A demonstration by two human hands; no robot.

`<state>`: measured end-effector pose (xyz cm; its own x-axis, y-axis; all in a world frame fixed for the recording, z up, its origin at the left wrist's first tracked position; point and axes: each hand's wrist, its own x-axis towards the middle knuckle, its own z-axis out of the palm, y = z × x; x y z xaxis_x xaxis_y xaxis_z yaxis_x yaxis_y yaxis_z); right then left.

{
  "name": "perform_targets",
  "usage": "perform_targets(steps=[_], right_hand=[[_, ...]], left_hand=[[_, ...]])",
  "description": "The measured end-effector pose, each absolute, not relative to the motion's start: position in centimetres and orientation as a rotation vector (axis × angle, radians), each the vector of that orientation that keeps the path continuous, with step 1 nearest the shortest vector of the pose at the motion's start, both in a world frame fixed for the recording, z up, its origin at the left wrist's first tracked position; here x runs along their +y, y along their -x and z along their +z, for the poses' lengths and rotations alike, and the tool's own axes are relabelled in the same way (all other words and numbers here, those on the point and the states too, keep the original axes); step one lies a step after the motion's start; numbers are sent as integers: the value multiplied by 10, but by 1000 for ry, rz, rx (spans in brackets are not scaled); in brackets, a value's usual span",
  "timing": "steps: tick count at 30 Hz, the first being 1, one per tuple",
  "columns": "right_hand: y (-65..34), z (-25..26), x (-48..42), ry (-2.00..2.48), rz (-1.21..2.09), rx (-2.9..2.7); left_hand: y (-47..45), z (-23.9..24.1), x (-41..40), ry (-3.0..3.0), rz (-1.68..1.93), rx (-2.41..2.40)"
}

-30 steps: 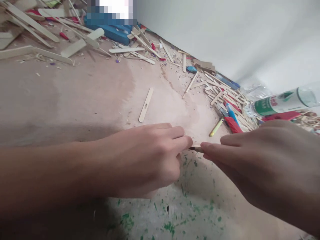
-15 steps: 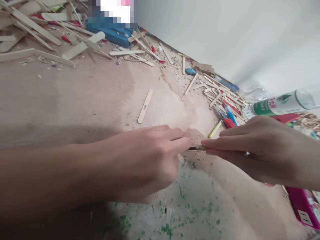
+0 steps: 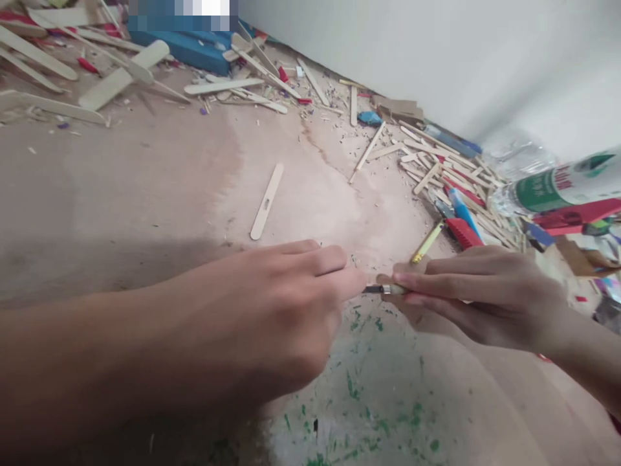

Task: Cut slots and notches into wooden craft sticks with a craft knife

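Note:
My left hand (image 3: 286,304) rests on the work surface with its fingers curled and pressed together at the tips, pinching something too small to make out. My right hand (image 3: 475,294) faces it from the right, fingers wrapped round a thin craft knife (image 3: 385,289) whose dark tip pointing left almost touches my left fingertips. Both hands meet just above a patch of green paint flecks (image 3: 369,401). A single flat wooden stick with a slot (image 3: 266,200) lies beyond my left hand.
Many wooden sticks and shavings (image 3: 436,171) pile along the white wall (image 3: 412,52) at right and at the back left. A blue box (image 3: 189,48), a red tool (image 3: 463,233), a yellow pen (image 3: 427,241) and a plastic bottle (image 3: 557,188) lie among them.
My right hand has drawn back and lowered, showing more of its wrist and the clutter behind it. The view shifted slightly. Both hands stay closed tip to tip.

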<state>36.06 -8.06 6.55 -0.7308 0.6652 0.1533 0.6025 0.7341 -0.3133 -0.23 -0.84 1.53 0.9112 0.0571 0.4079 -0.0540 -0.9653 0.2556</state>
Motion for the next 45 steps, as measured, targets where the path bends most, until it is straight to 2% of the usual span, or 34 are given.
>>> perform_targets(steps=[8, 13, 20, 25, 28, 35, 41, 45], right_hand=[[-333, 108, -87, 1245, 543, -2597], [-332, 104, -97, 1354, 744, -2530], [-320, 85, -94, 1293, 763, -2430], [-316, 93, -99, 1366, 636, -2434], [-317, 100, -107, 1426, 625, -2440], [-312, 102, -118, 1444, 558, -2490], [-310, 107, -118, 1451, 503, -2523], [-308, 112, -119, 1474, 509, -2594]], left_hand=[[7, 28, -7, -2917, 708, 28], [5, 33, -17, -2873, 700, -7], [8, 36, -42, -2744, 628, -105], [5, 27, -34, -2628, 714, 307], [3, 22, -17, -2791, 720, 269], [10, 31, 0, -2831, 492, 109], [3, 14, -13, -2757, 774, 196], [1, 8, -16, -2807, 807, 154]])
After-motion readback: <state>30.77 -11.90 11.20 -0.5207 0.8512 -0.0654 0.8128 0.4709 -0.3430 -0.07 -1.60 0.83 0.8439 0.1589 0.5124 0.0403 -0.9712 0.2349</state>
